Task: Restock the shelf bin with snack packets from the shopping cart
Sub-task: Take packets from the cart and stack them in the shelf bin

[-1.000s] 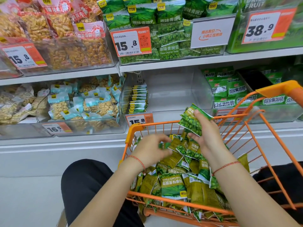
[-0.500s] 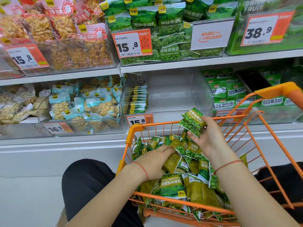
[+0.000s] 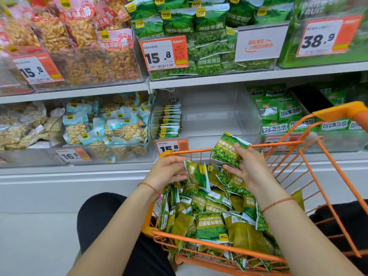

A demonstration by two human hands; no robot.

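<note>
An orange wire shopping cart in front of me holds a heap of green garlic pea packets. My right hand grips a small stack of these packets above the cart's far rim. My left hand pinches one packet lifted upright out of the heap. Behind the cart, the clear shelf bin on the lower shelf has only a short row of packets standing against its left wall.
Neighbouring bins hold blue nut packets to the left and green packets to the right. The upper shelf carries full bins with price tags. My dark-clothed knees flank the cart.
My left hand went down into the heap and has come up holding one packet. My right hand stays above the cart with its stack, turned a little.
</note>
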